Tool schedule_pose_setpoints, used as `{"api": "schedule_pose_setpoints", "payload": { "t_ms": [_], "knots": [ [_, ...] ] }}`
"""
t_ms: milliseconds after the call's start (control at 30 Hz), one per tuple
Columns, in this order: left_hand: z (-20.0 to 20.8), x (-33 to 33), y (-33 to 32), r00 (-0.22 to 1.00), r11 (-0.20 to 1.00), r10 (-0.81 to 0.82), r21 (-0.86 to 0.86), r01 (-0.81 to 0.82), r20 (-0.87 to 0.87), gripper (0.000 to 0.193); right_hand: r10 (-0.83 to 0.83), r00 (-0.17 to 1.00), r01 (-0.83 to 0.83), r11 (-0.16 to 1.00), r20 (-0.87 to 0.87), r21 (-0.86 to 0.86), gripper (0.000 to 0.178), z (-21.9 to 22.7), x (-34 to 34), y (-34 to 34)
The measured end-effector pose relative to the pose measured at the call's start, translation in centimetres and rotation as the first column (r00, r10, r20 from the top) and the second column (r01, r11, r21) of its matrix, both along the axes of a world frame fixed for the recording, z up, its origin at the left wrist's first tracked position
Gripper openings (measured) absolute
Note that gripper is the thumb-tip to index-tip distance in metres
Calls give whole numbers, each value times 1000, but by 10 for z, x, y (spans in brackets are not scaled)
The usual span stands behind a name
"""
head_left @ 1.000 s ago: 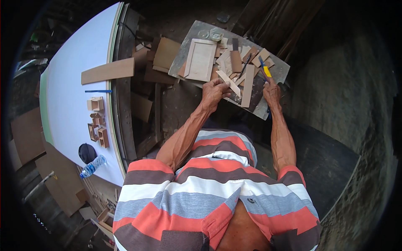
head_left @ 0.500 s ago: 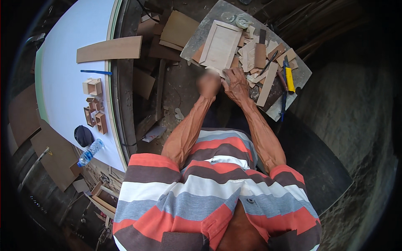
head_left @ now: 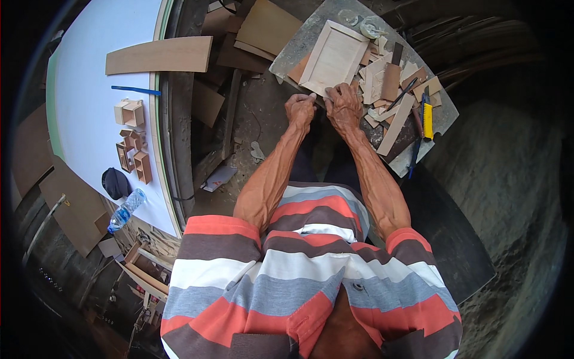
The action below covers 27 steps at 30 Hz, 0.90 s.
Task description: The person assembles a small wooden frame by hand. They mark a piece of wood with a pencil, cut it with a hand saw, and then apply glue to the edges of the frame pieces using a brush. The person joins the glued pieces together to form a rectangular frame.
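A pale wooden panel with a raised border lies on the worn grey work board in front of me. My left hand is closed just off the panel's lower left corner, its thumb pressed to the curled fingers. Whatever it may pinch is too small to make out. Bent over the panel's lower right corner, my right hand has its fingers drawn together; the fingertips are partly hidden. To its right lie thin veneer scraps, a long pale wood strip and a brown wood block.
A yellow-handled cutter and a blue-black tool lie at the work board's right edge. A clear plastic tub stands at its far end. On the white table at left are small wooden boxes and a water bottle.
My left hand, blurred before, has drawn slightly away from my right hand and is steady. A pale scrap seen at the fingers no longer shows. The whole view has shifted a little.
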<state>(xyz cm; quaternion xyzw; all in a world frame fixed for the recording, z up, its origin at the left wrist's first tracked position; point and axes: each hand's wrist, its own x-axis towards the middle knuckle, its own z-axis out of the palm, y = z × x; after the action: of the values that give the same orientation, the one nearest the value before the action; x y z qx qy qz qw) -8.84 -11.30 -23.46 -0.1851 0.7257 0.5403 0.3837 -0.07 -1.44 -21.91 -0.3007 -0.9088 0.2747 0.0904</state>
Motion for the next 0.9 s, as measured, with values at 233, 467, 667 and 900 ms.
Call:
{"api": "schedule_pose_setpoints", "payload": {
  "t_ms": [233,467,667,900],
  "knots": [
    [5,-4,6,1000,999,21,35,-21,0,35,4,1000,-3,1000,21,-25,29,-5,-2,0],
    [-18,0,12,992,999,3,-37,-7,-124,28,-14,1000,14,998,-1,-56,32,-13,-4,0],
    [-19,0,17,996,1000,16,-16,-18,-86,21,-226,971,206,953,-71,-220,51,-1,22,4],
    [-17,0,13,999,998,4,63,-7,46,19,-273,960,255,942,-57,-221,37,-4,39,-2]
  ]
}}
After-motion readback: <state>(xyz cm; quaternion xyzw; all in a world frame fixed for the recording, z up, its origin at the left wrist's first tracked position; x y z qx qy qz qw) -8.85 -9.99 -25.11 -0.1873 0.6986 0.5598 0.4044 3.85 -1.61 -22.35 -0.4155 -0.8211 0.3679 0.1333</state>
